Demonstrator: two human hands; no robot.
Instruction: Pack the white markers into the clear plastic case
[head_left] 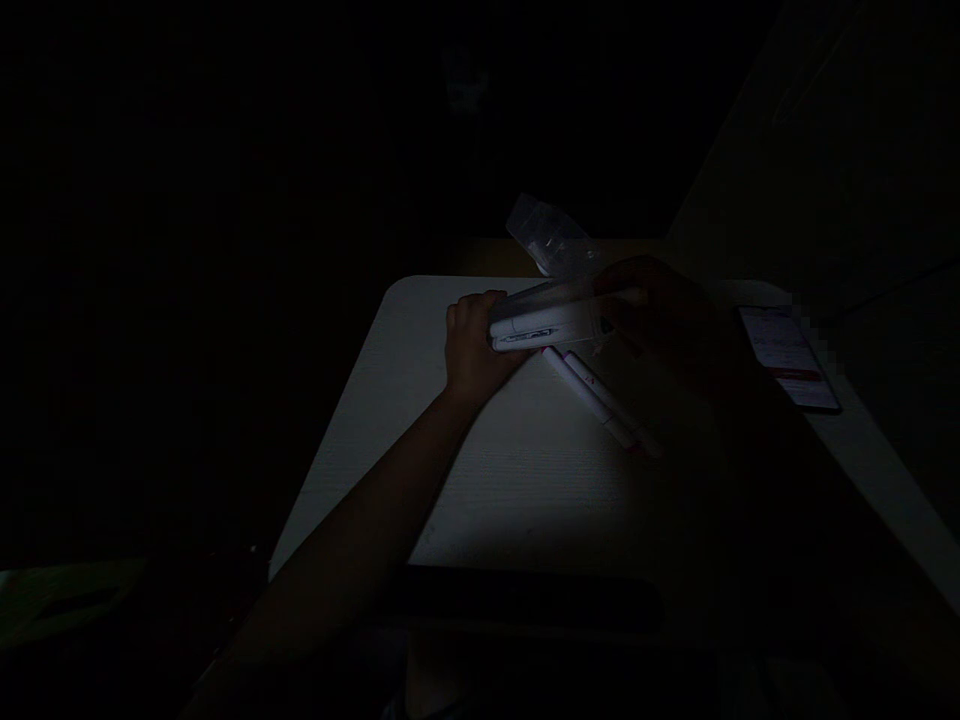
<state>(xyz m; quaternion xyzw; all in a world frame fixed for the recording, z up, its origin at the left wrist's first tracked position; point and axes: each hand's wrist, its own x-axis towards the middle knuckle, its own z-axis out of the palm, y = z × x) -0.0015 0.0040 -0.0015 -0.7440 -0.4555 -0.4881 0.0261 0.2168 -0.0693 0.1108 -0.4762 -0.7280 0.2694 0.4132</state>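
My left hand (pixel 474 345) is closed around the far-left end of a clear plastic case (pixel 574 318), which lies on its side above the table. White markers (pixel 517 325) show through its wall. At the case's right end is my right hand (pixel 649 305), deep in shadow, its fingers closed on a pale stick that looks like a marker (pixel 634 296). The clear lid flap (pixel 551 237) stands up behind the case. Below the case, two white markers with reddish ends (pixel 589 397) lie side by side on the table.
The pale table (pixel 510 470) has rounded far corners. A phone with a lit screen (pixel 791 360) lies near its right edge. Most of the room around is very dark, and a greenish object (pixel 67 600) shows at the lower left.
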